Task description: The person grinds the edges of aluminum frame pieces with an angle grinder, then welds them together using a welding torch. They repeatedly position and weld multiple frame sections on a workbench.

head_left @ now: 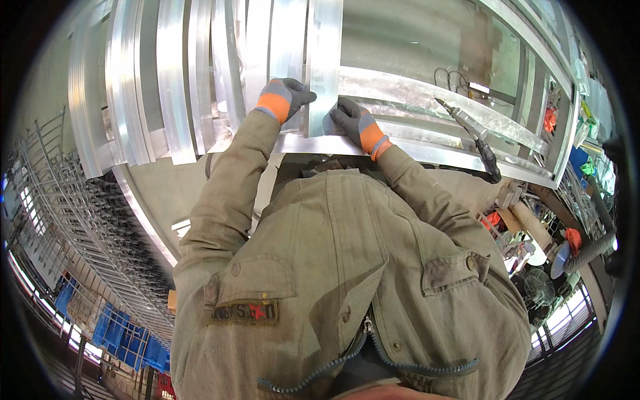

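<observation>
A silvery metal profile (325, 57) lies lengthwise across the front rail of a metal frame (427, 155), between my two hands. My left hand (285, 99), in a grey and orange glove, is closed at the profile's left edge, its fingertips over that edge. At the right edge, near the profile's front end, my right hand (359, 125) wears a matching glove and has its fingers curled against the metal. The undersides of both hands are hidden. To the left, several more metal profiles (175, 80) lie side by side across the frame.
A torch-like tool (470, 127) with a dark handle and cable rests on the frame's right part. Wire racks (87, 220) stand at the left, with blue bins (117, 333) below. At the right are a fan (539, 287), a grey hose (590, 252) and assorted clutter.
</observation>
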### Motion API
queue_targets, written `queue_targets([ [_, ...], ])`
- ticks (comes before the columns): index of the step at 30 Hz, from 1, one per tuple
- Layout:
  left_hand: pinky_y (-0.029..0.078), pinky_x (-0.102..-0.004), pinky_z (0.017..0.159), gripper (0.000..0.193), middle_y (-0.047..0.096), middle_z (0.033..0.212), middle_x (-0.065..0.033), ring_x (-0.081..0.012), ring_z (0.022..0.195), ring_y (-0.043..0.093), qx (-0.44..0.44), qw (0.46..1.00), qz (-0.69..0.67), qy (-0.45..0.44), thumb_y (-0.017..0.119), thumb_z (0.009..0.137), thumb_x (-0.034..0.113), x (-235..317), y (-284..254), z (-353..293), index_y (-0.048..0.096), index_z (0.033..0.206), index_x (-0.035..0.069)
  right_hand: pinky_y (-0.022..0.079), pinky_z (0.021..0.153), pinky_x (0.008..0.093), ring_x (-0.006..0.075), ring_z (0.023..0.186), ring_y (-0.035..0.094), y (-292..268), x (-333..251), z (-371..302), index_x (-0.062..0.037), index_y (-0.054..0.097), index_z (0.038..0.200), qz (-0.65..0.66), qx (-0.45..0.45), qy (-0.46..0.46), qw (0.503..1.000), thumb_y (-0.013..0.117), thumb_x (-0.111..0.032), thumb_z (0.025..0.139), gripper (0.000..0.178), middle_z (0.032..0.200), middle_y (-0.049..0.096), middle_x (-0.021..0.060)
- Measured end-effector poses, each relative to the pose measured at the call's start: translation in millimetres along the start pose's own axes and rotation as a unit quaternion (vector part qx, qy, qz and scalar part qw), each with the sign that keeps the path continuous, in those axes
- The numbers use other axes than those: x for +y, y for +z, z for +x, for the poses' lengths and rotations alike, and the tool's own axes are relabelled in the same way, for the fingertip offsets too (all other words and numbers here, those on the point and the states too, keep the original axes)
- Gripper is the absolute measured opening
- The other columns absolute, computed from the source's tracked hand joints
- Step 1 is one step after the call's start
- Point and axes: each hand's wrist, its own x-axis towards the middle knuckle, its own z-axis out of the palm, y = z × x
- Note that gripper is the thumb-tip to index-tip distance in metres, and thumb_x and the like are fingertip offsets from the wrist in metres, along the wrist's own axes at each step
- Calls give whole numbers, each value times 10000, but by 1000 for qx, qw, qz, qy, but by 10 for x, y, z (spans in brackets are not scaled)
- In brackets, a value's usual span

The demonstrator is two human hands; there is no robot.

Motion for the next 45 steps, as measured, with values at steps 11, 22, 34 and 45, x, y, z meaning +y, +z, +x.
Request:
queue_targets([
  [11,591,-355,854,473,825,1023,-104,-203,948,728,14,998,62,-9,957,845,349,121,-48,10,841,1135,-6,572,1054,374,259,1215,740,79,-45,108,24,658,1491,43,35,39,998,733,-251,1072,507,1340,783,197],
  [22,583,-321,856,419,800,1021,-78,-172,939,705,-11,996,-80,31,949,876,293,-36,-18,-6,827,1125,-21,563,1027,366,208,1172,709,37,-209,45,14,650,1495,31,-25,93,995,717,-294,1097,507,1343,778,150],
  [34,604,-350,908,545,816,1112,-127,-211,997,735,-28,998,-59,10,945,861,377,-163,-22,20,814,1207,-22,598,945,357,186,1130,706,35,-176,59,-1,622,1536,106,-42,125,986,763,-252,1063,554,1349,769,123],
  [45,593,-325,803,537,819,1047,-92,-171,872,719,49,997,-58,19,923,908,362,-178,148,-51,809,1260,-28,592,964,375,256,1092,770,173,88,147,14,714,1421,33,31,73,996,797,-256,1010,499,1245,823,185],
])
